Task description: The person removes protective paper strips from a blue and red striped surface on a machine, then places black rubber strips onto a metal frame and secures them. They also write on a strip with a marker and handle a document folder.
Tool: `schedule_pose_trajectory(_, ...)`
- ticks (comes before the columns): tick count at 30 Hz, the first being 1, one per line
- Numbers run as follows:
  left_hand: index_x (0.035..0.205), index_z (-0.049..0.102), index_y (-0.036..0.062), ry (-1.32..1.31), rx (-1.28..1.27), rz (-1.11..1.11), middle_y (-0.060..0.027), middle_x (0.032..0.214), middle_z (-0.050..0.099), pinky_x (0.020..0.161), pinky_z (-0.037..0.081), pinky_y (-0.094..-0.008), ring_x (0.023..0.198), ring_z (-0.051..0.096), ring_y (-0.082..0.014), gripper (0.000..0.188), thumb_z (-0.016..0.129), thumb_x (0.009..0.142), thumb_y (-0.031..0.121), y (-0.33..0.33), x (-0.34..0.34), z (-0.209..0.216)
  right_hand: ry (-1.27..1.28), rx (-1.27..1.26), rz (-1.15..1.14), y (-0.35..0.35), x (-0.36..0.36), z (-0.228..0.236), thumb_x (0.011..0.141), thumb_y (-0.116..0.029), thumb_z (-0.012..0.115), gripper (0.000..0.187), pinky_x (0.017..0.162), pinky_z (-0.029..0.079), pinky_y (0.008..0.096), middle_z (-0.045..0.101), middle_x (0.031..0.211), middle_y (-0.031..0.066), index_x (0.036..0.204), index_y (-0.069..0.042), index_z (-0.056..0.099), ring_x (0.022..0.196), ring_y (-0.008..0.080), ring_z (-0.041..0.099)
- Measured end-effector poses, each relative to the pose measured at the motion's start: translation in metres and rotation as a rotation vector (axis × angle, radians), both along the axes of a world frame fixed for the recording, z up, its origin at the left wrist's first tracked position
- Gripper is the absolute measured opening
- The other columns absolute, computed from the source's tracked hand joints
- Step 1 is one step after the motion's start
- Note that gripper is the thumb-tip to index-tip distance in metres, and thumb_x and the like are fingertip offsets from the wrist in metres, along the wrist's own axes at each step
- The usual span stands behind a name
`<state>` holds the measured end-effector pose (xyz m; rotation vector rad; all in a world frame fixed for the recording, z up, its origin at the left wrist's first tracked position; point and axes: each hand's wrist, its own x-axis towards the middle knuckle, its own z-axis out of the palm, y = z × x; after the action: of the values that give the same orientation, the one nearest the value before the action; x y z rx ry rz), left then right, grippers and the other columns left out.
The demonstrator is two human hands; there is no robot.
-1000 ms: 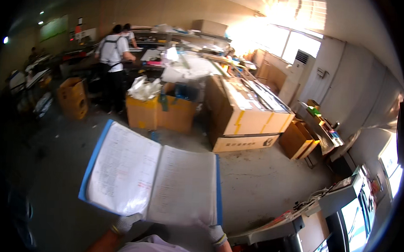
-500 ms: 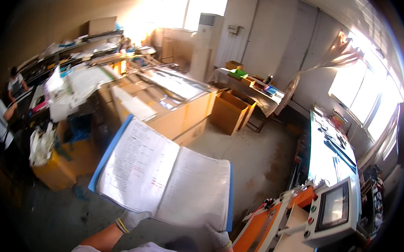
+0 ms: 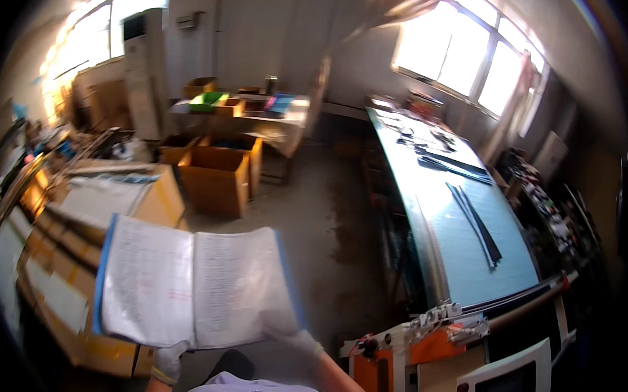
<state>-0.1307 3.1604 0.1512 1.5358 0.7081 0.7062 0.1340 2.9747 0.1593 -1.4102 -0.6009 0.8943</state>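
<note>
A blue-covered binder (image 3: 281, 257) lies open in front of me, with printed pages in clear sleeves and some red marks on the left page. At its lower left edge, my left hand (image 3: 169, 363), in a pale grey glove, is closed on it with the thumb in front. My right hand (image 3: 292, 337), gloved the same way, is at the lower right part of the right page. Motion smears its fingers, so whether they grip the binder or only touch the page is unclear.
To the right runs a long, light-blue-topped table (image 3: 425, 229) bearing dark strips (image 3: 477, 224). A machine with orange panels (image 3: 373, 374) and a screen (image 3: 505, 386) stands near right. Cardboard boxes (image 3: 213, 181) and a cluttered desk (image 3: 289, 118) are ahead; large cartons (image 3: 65, 269) lie left.
The view has swung to the right, bringing more of the blue table in. The binder now appears further left and more level. My right hand has shifted inward from the binder's corner onto the page.
</note>
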Motion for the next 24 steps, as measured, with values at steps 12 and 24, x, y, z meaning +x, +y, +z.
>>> schedule_pose_trajectory(12, 0.103, 0.064, -0.0076, 0.025, -0.086, -0.454, -0.0127, 0.092, 0.066, 0.070, 0.053, -0.0315, 0.079, 0.064, -0.0207, 0.020, 0.059, 0.090, 0.007, 0.261, 0.469, -0.028, 0.044, -0.142, -0.469, 0.165, 0.366, 0.043, 0.090, -0.017, 0.067, 0.034, 0.083, 0.051, 0.0307, 0.066, 0.105, 0.0097, 0.119, 0.001, 0.061, 0.098, 0.0177, 0.062)
schedule_pose_trajectory(24, 0.105, 0.063, -0.0040, 0.014, -0.751, -0.691, -0.0093, 0.095, 0.066, 0.070, 0.054, -0.0303, 0.082, 0.064, -0.0188, 0.019, 0.060, 0.090, 0.008, 0.317, 0.979, 0.000, -0.121, 0.027, -0.600, 0.172, 0.773, -0.008, 0.089, -0.023, 0.070, 0.042, 0.093, 0.047, 0.0337, 0.065, 0.109, 0.0118, 0.119, 0.004, 0.058, 0.106, 0.0212, 0.060)
